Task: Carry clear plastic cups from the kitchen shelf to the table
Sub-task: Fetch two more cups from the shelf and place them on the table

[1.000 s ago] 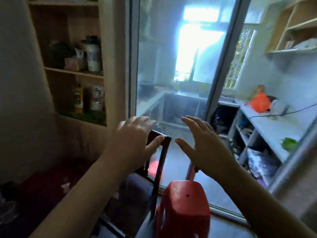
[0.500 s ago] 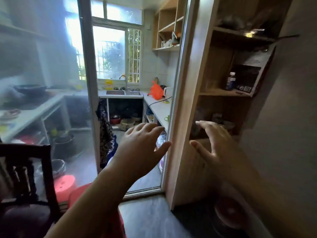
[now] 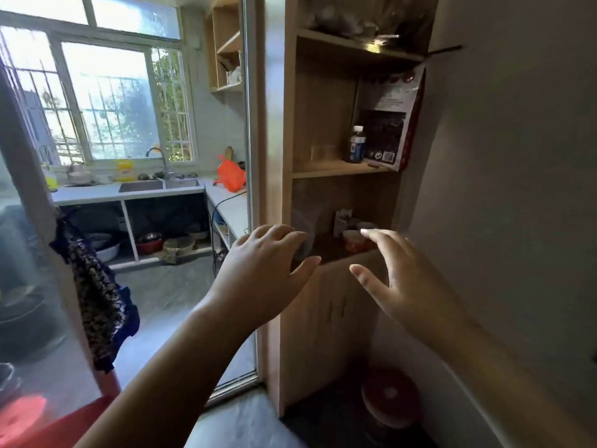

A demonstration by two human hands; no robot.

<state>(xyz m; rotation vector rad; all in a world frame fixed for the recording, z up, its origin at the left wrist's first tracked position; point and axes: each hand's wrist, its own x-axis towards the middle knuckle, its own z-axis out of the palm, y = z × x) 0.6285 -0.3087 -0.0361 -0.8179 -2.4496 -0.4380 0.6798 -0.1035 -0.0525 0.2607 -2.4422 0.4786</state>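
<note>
A tall wooden shelf unit (image 3: pixel 323 169) stands right in front of me beside the kitchen doorway. On its middle board I make out faint clear plastic cups (image 3: pixel 323 152), left of a small bottle (image 3: pixel 357 144) and a dark red-edged bag (image 3: pixel 392 124). My left hand (image 3: pixel 261 273) and my right hand (image 3: pixel 410 279) are both raised before the lower compartment, fingers spread, holding nothing. Both are below the board with the cups and touch nothing.
The lower compartment holds a red-patterned bowl (image 3: pixel 357 240) and a small carton (image 3: pixel 340 219). A sliding glass door (image 3: pixel 250 124) stands open to the kitchen with a sink counter (image 3: pixel 129 192) and an orange bag (image 3: pixel 231 176). A red stool (image 3: pixel 29 418) is at lower left.
My view has swung right, from the glass door and the chair to the shelf unit, and come closer to it. Both hands stay raised and empty.
</note>
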